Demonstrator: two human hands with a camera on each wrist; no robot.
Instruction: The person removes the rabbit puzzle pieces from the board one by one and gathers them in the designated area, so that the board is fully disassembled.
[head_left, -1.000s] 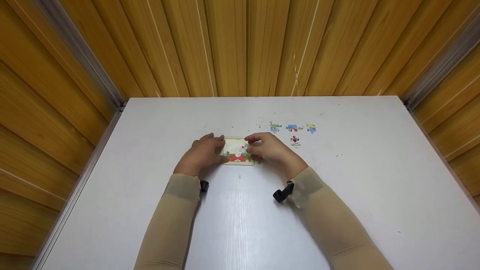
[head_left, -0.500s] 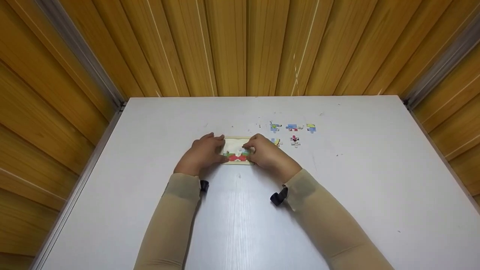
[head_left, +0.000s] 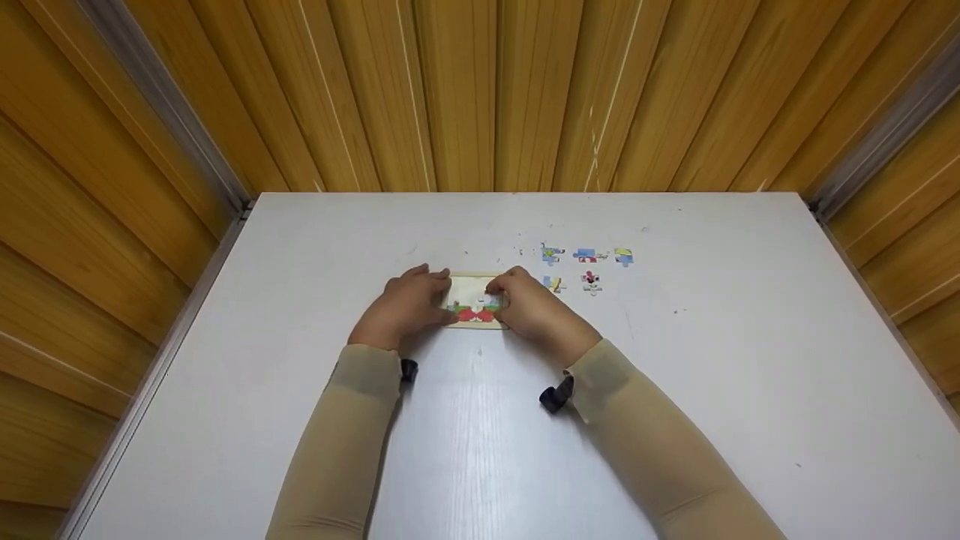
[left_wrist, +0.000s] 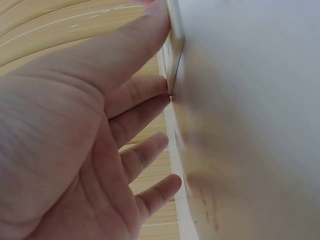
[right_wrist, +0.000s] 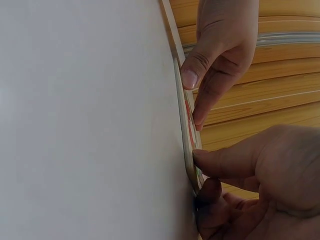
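A small light-wood puzzle tray [head_left: 466, 288] lies on the white table, with red and green pieces [head_left: 475, 315] along its near side. My left hand [head_left: 403, 304] holds the tray's left side, thumb at the near corner and fingers toward the far one. In the left wrist view the left hand [left_wrist: 85, 125] has its other fingers spread past the tray edge. My right hand [head_left: 538, 304] is over the tray's right side, thumb and index finger around a pale puzzle piece [head_left: 489, 299]. The right wrist view has the right hand's thumb [right_wrist: 207, 162] down on the tray.
Several loose puzzle pieces lie right of the tray, among them a blue-and-red piece [head_left: 586, 256], a yellow-and-blue piece [head_left: 624, 256] and a pink-and-white piece [head_left: 591, 283]. A yellow piece [head_left: 554, 284] lies close beside my right hand. Wood-look panels [head_left: 465, 97] stand behind the table.
My right hand has shifted slightly left, with the pale piece lower over the tray's right side. The yellow loose piece, hidden before, shows now. My left hand has stayed in place.
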